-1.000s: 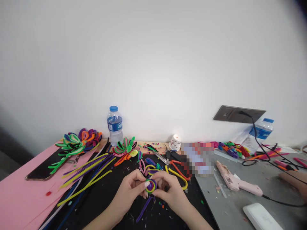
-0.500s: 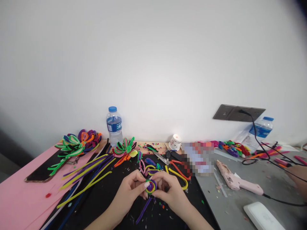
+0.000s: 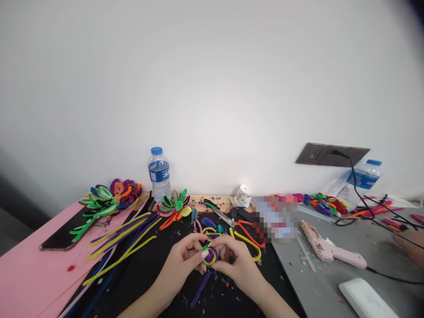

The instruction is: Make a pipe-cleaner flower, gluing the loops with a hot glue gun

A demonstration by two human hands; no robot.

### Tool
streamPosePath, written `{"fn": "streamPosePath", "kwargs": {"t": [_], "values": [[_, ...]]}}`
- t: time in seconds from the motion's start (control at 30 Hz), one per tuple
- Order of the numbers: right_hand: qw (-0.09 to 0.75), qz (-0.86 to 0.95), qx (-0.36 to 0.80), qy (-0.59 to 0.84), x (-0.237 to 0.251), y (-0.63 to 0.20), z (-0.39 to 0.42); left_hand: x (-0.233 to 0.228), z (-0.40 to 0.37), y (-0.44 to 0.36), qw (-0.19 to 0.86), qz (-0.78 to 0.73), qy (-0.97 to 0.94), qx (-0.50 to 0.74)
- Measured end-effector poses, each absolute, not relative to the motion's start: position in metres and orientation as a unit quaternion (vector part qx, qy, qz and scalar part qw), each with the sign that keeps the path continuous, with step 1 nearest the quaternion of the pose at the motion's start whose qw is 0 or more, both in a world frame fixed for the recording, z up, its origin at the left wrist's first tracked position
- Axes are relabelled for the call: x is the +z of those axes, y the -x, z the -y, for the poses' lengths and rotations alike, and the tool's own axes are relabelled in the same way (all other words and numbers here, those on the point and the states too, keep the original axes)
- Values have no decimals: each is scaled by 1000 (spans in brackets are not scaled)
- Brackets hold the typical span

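Note:
Between my two hands is a small round coil of pipe cleaners (image 3: 210, 256), wound in purple, yellow, green and red rings. My left hand (image 3: 188, 256) pinches its left edge, the thumb lying on its face. From the right side, my right hand (image 3: 233, 258) grips it between thumb and curled fingers. A loose purple pipe cleaner (image 3: 201, 289) lies on the black mat just below the coil. Bent loops of pipe cleaner (image 3: 208, 224) lie right behind my fingers, together with scissors (image 3: 225, 218).
Left are straight pipe cleaners (image 3: 122, 236), pipe-cleaner flowers (image 3: 175, 205), a phone (image 3: 62, 232) and a water bottle (image 3: 159, 174). A paper cup (image 3: 243, 196) stands at the back. To the right are a pink glue gun (image 3: 331, 251), a white box-shaped object (image 3: 364, 298) and another person's hand (image 3: 409, 243).
The whole view has shifted slightly. Both hands keep hold of the coil in nearly the same pose; the other person's hand at the right edge has moved a little.

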State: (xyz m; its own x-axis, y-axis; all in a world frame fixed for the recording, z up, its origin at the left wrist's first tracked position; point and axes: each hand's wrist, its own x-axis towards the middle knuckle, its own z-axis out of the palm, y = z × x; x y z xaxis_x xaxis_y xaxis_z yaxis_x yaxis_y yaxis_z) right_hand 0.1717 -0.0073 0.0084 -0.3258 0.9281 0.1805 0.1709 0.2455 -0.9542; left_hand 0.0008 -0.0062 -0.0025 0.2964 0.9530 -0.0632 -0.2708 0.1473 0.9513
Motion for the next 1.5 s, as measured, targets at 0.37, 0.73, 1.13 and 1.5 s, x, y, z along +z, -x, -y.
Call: {"fn": "streamPosePath", "kwargs": {"t": [0.37, 0.73, 1.13, 1.5], "values": [[423, 672, 463, 394, 6, -173, 6, -2, 8, 0, 663, -391, -451, 451], [426, 671, 457, 400, 3, -172, 5, 1, 7, 1, 668, -399, -445, 443], [429, 618, 525, 398, 6, -170, 6, -1, 6, 0, 671, -393, -441, 449], [436, 495, 652, 374, 8, -172, 4, 2, 5, 1, 643, -414, -443, 469]]}}
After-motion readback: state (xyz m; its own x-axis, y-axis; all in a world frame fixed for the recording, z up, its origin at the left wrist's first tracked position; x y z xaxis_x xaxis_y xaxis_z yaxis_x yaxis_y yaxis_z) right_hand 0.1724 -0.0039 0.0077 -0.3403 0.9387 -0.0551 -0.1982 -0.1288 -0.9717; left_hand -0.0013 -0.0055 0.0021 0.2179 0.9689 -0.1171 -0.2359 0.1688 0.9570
